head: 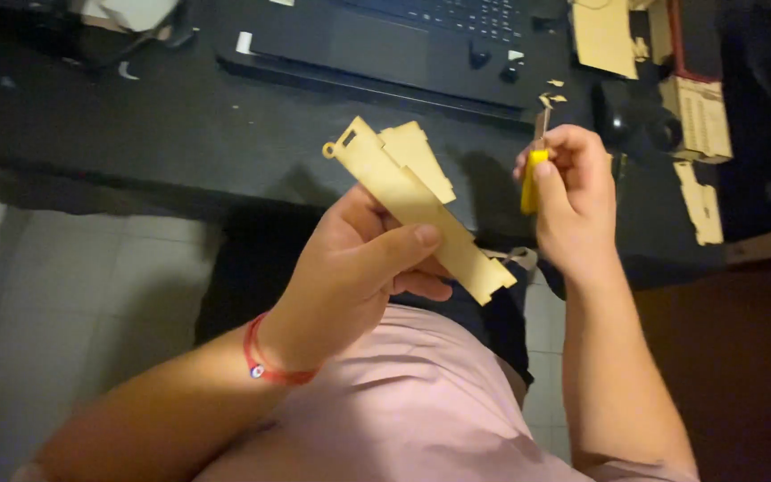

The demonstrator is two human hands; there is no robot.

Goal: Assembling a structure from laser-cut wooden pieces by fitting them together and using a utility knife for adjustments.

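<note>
The left hand [363, 259] pinches a long wooden piece [412, 201] up off the desk [180, 125], clear for the yellow knife [533, 178] gripped in the right hand [573, 201].

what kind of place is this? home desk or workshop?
Probably a home desk used for hobby work. A dark desk carries an open laptop and cut-out cardboard pieces, over a tiled floor. The left hand holds a flat cardboard part; the right hand grips a yellow-handled knife.

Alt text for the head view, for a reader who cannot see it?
Left hand grips flat wooden cut-out pieces; right hand holds a yellow-handled knife. Beyond them, a dark desk carries a laptop and more wooden pieces.
</note>
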